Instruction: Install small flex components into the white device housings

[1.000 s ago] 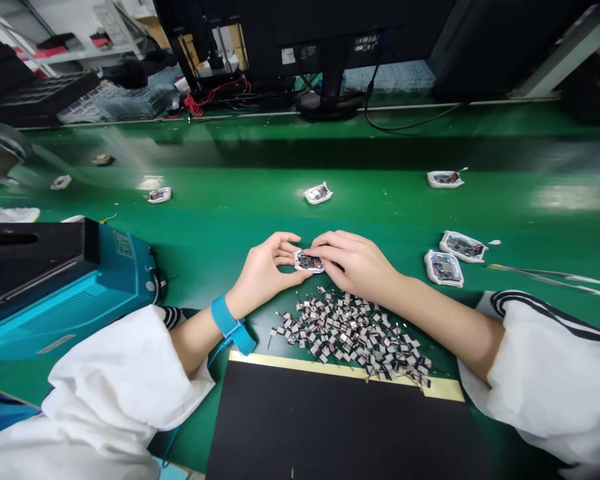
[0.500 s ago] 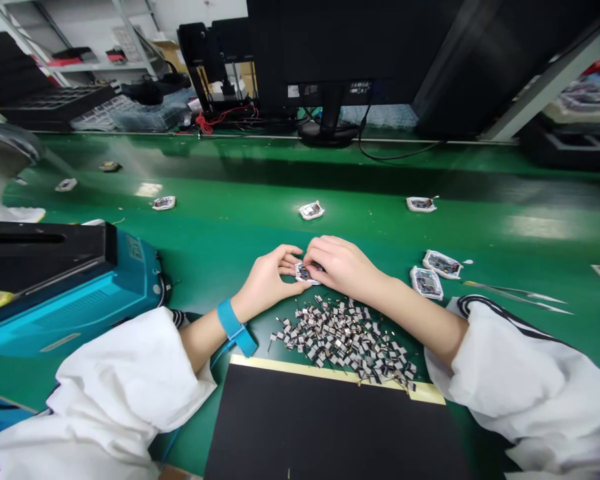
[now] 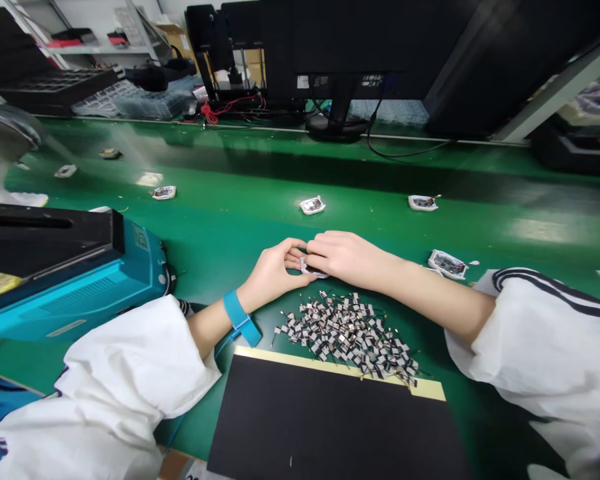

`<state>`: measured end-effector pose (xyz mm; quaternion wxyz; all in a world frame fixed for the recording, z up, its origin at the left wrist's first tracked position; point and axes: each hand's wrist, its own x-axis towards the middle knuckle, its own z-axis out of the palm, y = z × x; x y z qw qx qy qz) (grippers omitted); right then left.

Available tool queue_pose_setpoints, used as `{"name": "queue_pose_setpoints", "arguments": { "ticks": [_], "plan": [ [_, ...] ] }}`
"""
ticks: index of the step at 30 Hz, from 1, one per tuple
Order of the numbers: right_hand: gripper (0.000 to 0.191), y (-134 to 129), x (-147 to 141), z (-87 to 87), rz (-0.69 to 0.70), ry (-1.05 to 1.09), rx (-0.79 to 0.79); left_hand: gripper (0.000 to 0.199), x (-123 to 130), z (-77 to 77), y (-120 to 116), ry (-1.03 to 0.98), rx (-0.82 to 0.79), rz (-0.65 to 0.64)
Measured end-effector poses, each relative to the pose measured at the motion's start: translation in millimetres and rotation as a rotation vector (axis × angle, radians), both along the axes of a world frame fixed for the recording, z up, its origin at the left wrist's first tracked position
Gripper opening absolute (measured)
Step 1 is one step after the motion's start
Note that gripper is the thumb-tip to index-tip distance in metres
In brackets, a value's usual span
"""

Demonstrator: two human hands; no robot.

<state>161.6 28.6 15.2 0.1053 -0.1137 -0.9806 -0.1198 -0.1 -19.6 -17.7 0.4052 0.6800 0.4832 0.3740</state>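
Between my two hands is a small white device housing (image 3: 314, 269), mostly covered by fingers. My left hand (image 3: 277, 270) grips its left side between thumb and fingers, and wears a blue wrist strap (image 3: 236, 313). Over its top and right side lies my right hand (image 3: 344, 257), fingers bent down onto it; whether a small part is in those fingertips is hidden. Just below both hands spreads a pile of small silver parts with black leads (image 3: 350, 333), reaching the yellow edge of a black mat (image 3: 330, 420).
Similar open housings lie on the green table (image 3: 220, 200), such as one at centre (image 3: 313, 205) and one at right (image 3: 447, 265). A teal and black machine (image 3: 80, 280) stands left. Behind are a monitor stand (image 3: 337, 120) and red wires (image 3: 210, 113).
My right hand has flattened further over the housing, covering more of it. The right forearm and sleeve have shifted right, now hiding most of the lower right housing and the tweezers. The view moved slightly.
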Motion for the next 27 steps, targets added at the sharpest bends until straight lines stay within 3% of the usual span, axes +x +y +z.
{"name": "queue_pose_setpoints", "arguments": {
  "ticks": [3, 6, 8, 11, 13, 15, 17, 21, 24, 27],
  "plan": [
    [0.016, 26.5, 8.6, 2.9, -0.111, 0.098, -0.151, 0.041, -7.5, -0.7, 14.0, 0.01, 0.071, 0.065],
    [0.043, 64.2, 9.0, -1.2, -0.409, 0.202, -0.273, 0.041, -25.7, -5.3, 48.5, 0.141, 0.243, 0.3],
    [0.054, 86.8, 3.4, -8.0, -0.558, 0.177, -0.327, 0.041, -39.1, -9.1, 75.5, 0.189, 0.261, 0.393],
    [0.041, 107.6, -7.2, -18.1, -0.59, 0.13, -0.365, 0.046, -50.4, -10.9, 100.7, 0.254, 0.297, 0.42],
    [0.029, 111.6, -10.6, -19.7, -0.597, 0.116, -0.381, 0.042, -49.8, -7.6, 97.3, 0.281, 0.359, 0.409],
    [0.025, 107.8, -8.5, -15.8, -0.619, 0.12, -0.385, 0.031, -44.3, -1.2, 76.5, 0.297, 0.42, 0.357],
    [0.027, 95.7, -1.2, -8.6, -0.637, 0.134, -0.385, 0.019, -37.0, 6.2, 43.9, 0.313, 0.44, 0.218],
    [0.032, 50.0, 17.4, -0.1, -0.59, 0.151, -0.439, 0.013, -27.3, 17.2, -16.3, 0.338, 0.34, -0.322],
    [0.033, 12.4, 25.1, -8.8, -0.509, 0.183, -0.545, 0.013, -24.9, 19.6, -30.8, 0.409, 0.242, -0.408],
    [0.034, -10.3, 27.0, -24.4, -0.475, 0.256, -0.638, 0.016, -23.3, 20.5, -26.0, 0.488, 0.142, -0.443]
  ]
}}
